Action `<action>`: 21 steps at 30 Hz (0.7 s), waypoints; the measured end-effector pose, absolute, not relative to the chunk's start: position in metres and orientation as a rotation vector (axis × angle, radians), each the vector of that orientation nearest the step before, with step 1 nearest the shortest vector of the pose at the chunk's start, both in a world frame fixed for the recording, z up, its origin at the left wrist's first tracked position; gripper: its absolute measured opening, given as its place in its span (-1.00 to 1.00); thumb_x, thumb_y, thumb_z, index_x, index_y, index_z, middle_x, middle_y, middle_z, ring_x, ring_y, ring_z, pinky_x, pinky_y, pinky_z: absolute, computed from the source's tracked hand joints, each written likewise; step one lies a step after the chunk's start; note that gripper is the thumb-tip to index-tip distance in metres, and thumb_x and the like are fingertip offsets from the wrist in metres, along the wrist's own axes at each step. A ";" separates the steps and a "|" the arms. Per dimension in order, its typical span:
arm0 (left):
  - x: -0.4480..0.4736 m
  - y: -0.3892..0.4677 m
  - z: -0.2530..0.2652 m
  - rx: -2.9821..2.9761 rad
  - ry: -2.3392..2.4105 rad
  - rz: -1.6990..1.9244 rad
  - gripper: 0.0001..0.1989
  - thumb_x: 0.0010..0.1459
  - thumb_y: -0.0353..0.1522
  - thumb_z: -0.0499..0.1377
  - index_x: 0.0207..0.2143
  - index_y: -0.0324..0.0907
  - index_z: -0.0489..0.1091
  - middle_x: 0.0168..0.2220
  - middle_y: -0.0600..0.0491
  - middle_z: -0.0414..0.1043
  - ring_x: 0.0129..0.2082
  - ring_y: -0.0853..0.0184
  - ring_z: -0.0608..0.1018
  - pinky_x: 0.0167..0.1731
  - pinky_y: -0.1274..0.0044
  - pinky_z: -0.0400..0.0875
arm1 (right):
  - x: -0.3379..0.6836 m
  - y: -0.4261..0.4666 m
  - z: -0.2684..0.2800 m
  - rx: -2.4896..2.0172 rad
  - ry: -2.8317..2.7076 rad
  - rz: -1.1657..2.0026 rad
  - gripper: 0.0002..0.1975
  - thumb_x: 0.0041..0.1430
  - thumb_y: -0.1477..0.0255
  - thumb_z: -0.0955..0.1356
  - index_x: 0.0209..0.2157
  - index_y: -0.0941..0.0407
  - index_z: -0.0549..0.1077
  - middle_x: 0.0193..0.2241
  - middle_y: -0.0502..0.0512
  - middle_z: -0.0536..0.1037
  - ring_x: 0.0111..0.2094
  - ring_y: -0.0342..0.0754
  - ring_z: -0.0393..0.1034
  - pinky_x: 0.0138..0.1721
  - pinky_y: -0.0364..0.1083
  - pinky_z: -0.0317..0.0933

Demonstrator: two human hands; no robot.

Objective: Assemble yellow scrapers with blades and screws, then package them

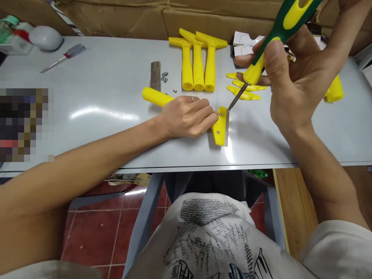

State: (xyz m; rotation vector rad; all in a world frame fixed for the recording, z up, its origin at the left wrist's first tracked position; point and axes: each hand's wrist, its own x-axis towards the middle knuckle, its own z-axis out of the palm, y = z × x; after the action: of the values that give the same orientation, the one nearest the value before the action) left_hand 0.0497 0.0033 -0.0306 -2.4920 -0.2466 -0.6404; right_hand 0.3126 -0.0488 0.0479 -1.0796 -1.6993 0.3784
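Observation:
My left hand (190, 116) is wrapped round the handle of a yellow scraper (221, 126), pressing it down on the table. Two screws show in the scraper's head, and a thin metal blade runs along its right edge. In my right hand (293, 73) is a green and yellow screwdriver (271, 44), tilted, its tip by the upper right corner of the scraper head. Whether the tip touches the blade I cannot tell. Just beyond my left hand lie a stack of metal blades (155, 75) and several small screws (164, 76).
Several yellow scraper handles (198, 62) lie side by side at the back. Yellow cover plates (244, 92) are near my right hand. A second screwdriver (65, 57) and a white rounded object (45, 38) are at the back left. Cardboard (122, 17) stands behind the table (95, 89).

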 end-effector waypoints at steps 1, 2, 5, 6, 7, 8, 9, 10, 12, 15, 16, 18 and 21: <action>0.050 0.003 -0.030 -2.458 -0.223 -0.659 -0.61 0.68 -0.49 0.09 -0.32 -0.09 0.38 -0.48 0.13 0.35 -0.55 0.35 0.39 -0.54 0.45 0.20 | 0.313 -0.050 0.046 -1.077 -1.717 0.392 -0.38 0.60 -0.15 0.47 0.47 -0.16 0.62 0.36 0.16 0.62 0.22 0.20 0.74 0.07 0.08 0.72; 0.051 0.003 -0.030 -2.426 -0.206 -0.671 -0.61 0.68 -0.50 0.10 -0.33 -0.08 0.37 -0.48 0.13 0.36 -0.56 0.35 0.39 -0.55 0.45 0.17 | 0.315 -0.049 0.045 -1.077 -1.737 0.408 -0.31 0.51 -0.20 0.54 0.47 -0.16 0.61 0.37 0.16 0.60 0.22 0.21 0.73 0.05 0.07 0.73; 0.052 0.002 -0.030 -2.364 -0.205 -0.640 -0.62 0.67 -0.51 0.13 -0.32 -0.08 0.38 -0.46 0.13 0.42 -0.55 0.35 0.41 -0.56 0.42 0.13 | 0.315 -0.041 0.038 -1.078 -1.801 0.445 -0.11 0.35 -0.30 0.62 0.52 -0.19 0.51 0.42 0.15 0.52 0.25 0.22 0.71 0.04 0.09 0.77; 0.052 0.001 -0.030 -2.346 -0.212 -0.626 -0.62 0.67 -0.51 0.13 -0.32 -0.08 0.38 -0.45 0.13 0.44 -0.55 0.35 0.42 -0.56 0.41 0.13 | 0.314 -0.038 0.034 -1.059 -1.803 0.441 -0.08 0.37 -0.31 0.60 0.55 -0.20 0.45 0.45 0.15 0.48 0.26 0.21 0.70 0.06 0.10 0.78; 0.053 0.000 -0.030 -2.323 -0.213 -0.625 -0.62 0.67 -0.51 0.13 -0.32 -0.08 0.39 -0.45 0.13 0.45 -0.54 0.34 0.43 -0.56 0.41 0.11 | 0.312 -0.037 0.030 -1.020 -1.780 0.424 -0.09 0.42 -0.32 0.56 0.57 -0.21 0.38 0.48 0.15 0.43 0.25 0.19 0.70 0.06 0.11 0.79; 0.054 -0.001 -0.029 -2.296 -0.207 -0.646 -0.62 0.67 -0.52 0.14 -0.32 -0.09 0.39 -0.44 0.13 0.46 -0.53 0.34 0.44 -0.56 0.40 0.09 | 0.310 -0.035 0.026 -0.966 -1.738 0.400 -0.13 0.49 -0.30 0.51 0.58 -0.20 0.31 0.52 0.15 0.37 0.23 0.15 0.70 0.07 0.12 0.80; 0.055 -0.001 -0.028 -2.269 -0.193 -0.687 -0.61 0.66 -0.53 0.15 -0.33 -0.10 0.40 -0.44 0.12 0.47 -0.53 0.35 0.45 -0.56 0.40 0.07 | 0.309 -0.035 0.021 -0.914 -1.694 0.381 -0.19 0.56 -0.24 0.47 0.57 -0.19 0.25 0.57 0.16 0.30 0.21 0.11 0.70 0.08 0.12 0.80; 0.056 -0.002 -0.027 -2.247 -0.178 -0.734 -0.60 0.66 -0.55 0.17 -0.34 -0.11 0.40 -0.44 0.12 0.47 -0.52 0.35 0.46 -0.56 0.40 0.06 | 0.308 -0.035 0.017 -0.873 -1.648 0.363 -0.27 0.62 -0.16 0.44 0.56 -0.17 0.22 0.60 0.16 0.24 0.18 0.07 0.70 0.09 0.11 0.81; 0.058 -0.003 -0.024 -2.225 -0.137 -0.824 -0.56 0.65 -0.58 0.20 -0.38 -0.12 0.40 -0.45 0.13 0.44 -0.50 0.37 0.46 -0.57 0.41 0.04 | 0.308 -0.031 0.010 -0.844 -1.611 0.358 -0.36 0.67 -0.02 0.43 0.53 -0.16 0.19 0.65 0.15 0.17 0.18 0.03 0.69 0.13 0.09 0.81; 0.061 -0.003 -0.020 -2.224 -0.094 -0.886 -0.54 0.66 -0.59 0.21 -0.40 -0.14 0.39 -0.46 0.13 0.40 -0.48 0.38 0.44 -0.55 0.44 0.03 | 0.309 -0.017 0.001 -0.669 -1.604 0.323 -0.36 0.65 -0.14 0.43 0.50 -0.22 0.22 0.57 0.06 0.21 0.09 -0.04 0.68 0.00 0.03 0.83; 0.061 -0.004 -0.019 -2.227 -0.084 -0.892 -0.54 0.65 -0.59 0.23 -0.40 -0.15 0.39 -0.46 0.13 0.39 -0.48 0.38 0.42 -0.54 0.44 0.04 | 0.308 -0.010 -0.001 -0.580 -1.590 0.305 -0.36 0.64 -0.20 0.42 0.49 -0.24 0.24 0.52 0.03 0.24 0.02 -0.09 0.67 -0.08 -0.01 0.82; 0.061 -0.004 -0.018 -2.252 -0.074 -0.897 -0.56 0.64 -0.60 0.25 -0.39 -0.17 0.41 -0.45 0.13 0.39 -0.46 0.39 0.41 -0.52 0.44 0.05 | 0.304 0.003 -0.005 -0.459 -1.561 0.281 -0.37 0.64 -0.25 0.39 0.46 -0.24 0.29 0.43 0.00 0.27 -0.09 -0.18 0.62 -0.19 -0.09 0.79; 0.060 -0.004 -0.020 -2.308 -0.108 -0.901 -0.57 0.68 -0.58 0.20 -0.36 -0.16 0.40 -0.44 0.14 0.39 -0.46 0.38 0.41 -0.48 0.43 0.04 | 0.297 0.016 -0.011 -0.400 -1.524 0.280 -0.36 0.62 -0.23 0.43 0.46 -0.20 0.37 0.40 0.01 0.29 -0.12 -0.22 0.59 -0.22 -0.14 0.78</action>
State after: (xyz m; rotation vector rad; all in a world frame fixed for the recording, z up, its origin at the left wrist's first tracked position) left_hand 0.0595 -0.0039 -0.0202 -2.3077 -0.1079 -0.9011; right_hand 0.2967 0.0156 -0.0112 -0.3999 -1.5243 0.2804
